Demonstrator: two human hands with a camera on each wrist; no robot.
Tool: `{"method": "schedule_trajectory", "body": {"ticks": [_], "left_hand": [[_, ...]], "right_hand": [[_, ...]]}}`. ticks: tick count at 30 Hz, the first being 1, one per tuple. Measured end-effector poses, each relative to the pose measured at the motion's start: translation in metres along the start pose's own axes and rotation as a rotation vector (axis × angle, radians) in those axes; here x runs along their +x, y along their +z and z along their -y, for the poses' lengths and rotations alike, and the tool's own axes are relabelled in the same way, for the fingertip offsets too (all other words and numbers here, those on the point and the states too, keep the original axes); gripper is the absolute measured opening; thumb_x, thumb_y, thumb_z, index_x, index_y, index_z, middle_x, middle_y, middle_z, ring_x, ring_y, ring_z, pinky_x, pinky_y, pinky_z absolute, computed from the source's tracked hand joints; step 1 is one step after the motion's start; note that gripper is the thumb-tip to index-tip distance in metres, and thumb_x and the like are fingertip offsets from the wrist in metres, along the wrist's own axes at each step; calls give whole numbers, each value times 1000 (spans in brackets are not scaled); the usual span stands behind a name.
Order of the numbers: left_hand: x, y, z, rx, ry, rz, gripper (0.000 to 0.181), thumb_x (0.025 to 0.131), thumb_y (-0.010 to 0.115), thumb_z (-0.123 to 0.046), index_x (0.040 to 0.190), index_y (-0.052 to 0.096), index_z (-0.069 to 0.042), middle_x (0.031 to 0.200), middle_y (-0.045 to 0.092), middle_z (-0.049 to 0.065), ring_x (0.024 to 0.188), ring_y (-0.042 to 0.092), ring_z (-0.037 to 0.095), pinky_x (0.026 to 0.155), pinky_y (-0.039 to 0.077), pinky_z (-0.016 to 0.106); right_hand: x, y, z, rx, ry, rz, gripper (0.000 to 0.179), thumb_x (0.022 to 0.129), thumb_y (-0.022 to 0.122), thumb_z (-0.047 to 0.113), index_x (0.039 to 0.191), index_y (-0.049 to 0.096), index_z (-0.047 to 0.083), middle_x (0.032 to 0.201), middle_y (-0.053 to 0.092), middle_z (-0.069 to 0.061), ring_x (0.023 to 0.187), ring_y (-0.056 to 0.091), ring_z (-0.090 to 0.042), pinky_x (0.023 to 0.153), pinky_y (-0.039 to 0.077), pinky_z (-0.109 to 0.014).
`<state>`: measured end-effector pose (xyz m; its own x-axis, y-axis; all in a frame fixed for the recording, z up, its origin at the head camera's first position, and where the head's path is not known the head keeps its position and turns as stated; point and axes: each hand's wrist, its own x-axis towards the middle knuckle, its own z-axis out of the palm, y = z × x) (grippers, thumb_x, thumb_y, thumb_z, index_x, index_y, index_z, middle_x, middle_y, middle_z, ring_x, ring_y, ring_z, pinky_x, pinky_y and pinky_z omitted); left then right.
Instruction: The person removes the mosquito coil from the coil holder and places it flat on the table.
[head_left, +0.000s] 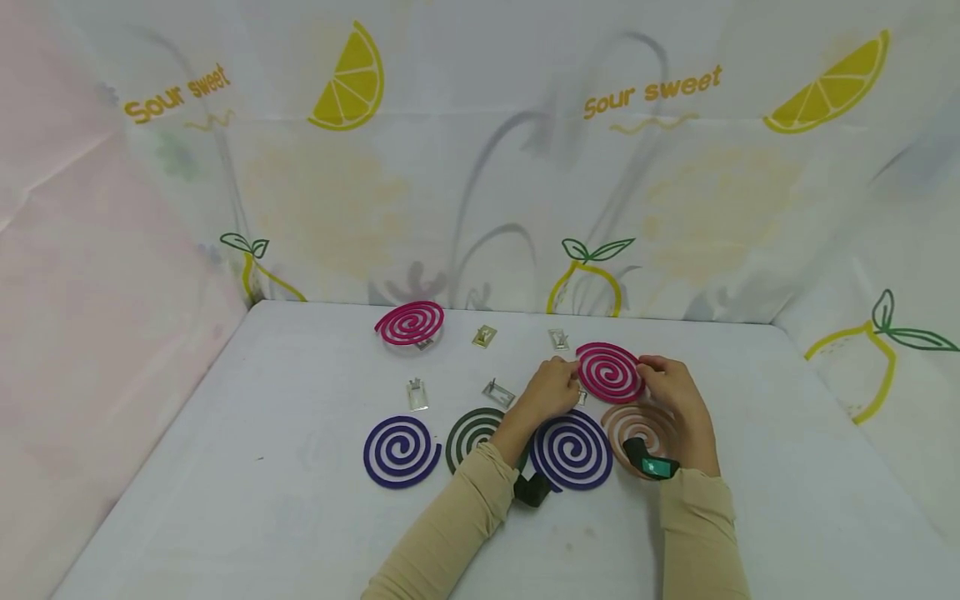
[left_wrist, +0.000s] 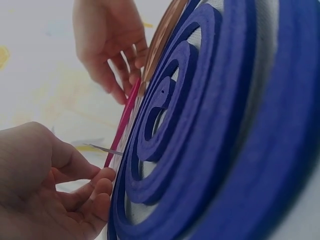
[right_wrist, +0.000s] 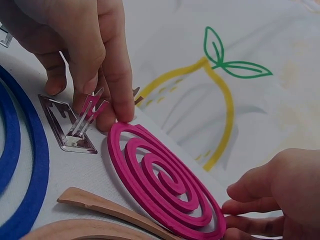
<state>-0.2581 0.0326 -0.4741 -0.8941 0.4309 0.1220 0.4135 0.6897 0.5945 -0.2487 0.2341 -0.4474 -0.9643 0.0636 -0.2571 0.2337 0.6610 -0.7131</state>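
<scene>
A pink mosquito coil is between the two hands at the right of the table, tilted, just behind a brown coil. My left hand holds its left edge with the fingertips, close to a small metal coil stand with raised prongs. At the opposite edge, my right hand holds the coil between thumb and fingers, as the right wrist view shows. Beneath the left forearm lie a dark green coil and a blue coil, the green one partly hidden.
Another pink coil sits raised on a metal stand at the back left. Several loose stands lie about, among them a gold one and a silver one. A second blue coil lies at the left of the front row. Printed cloth hangs behind.
</scene>
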Motion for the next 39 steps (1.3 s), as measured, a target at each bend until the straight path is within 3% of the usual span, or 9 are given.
{"method": "schedule_trajectory", "body": {"ticks": [5, 10, 18, 23, 29, 39], "left_hand": [[-1, -1, 0, -17, 10, -8, 35, 86, 47, -5, 114, 66, 1, 105, 66, 15, 94, 59, 23, 77, 45, 27], [-3, -4, -1, -47, 4, -1, 41, 87, 46, -6, 126, 59, 0, 115, 64, 16, 93, 59, 21, 75, 45, 24], [-3, -8, 3, -69, 28, -39, 40, 88, 49, -8, 125, 59, 0, 110, 64, 17, 98, 62, 23, 80, 50, 27], [-4, -13, 4, -99, 34, -64, 38, 91, 50, -10, 128, 57, -3, 109, 63, 11, 97, 63, 21, 82, 50, 26], [-6, -25, 2, -138, 64, -146, 34, 93, 52, -13, 126, 59, -8, 108, 64, 7, 94, 61, 18, 81, 48, 25], [-13, -40, -1, -162, 105, -278, 29, 92, 53, -13, 120, 62, -12, 102, 64, 4, 93, 63, 17, 83, 49, 27]], "right_hand": [[1, 1, -1, 0, 11, -1, 51, 100, 35, 24, 141, 34, -7, 144, 36, -31, 132, 36, -44, 107, 34, -53], [1, 1, -2, -12, -17, -19, 50, 100, 35, 22, 140, 35, -7, 141, 39, -31, 127, 41, -44, 104, 39, -52], [2, 3, -2, -54, -36, -66, 48, 99, 38, 22, 138, 38, -6, 130, 47, -32, 113, 50, -40, 90, 48, -43], [3, 3, -2, -64, -55, -90, 47, 98, 40, 21, 136, 40, -5, 128, 47, -32, 111, 50, -41, 87, 47, -42], [2, 2, 1, -22, -34, -119, 47, 98, 39, 23, 137, 40, -3, 129, 47, -30, 112, 49, -38, 81, 48, -34], [-2, 5, 12, 58, -118, -173, 43, 98, 40, 21, 134, 44, -1, 129, 49, -29, 122, 48, -41, 99, 41, -48]]}}
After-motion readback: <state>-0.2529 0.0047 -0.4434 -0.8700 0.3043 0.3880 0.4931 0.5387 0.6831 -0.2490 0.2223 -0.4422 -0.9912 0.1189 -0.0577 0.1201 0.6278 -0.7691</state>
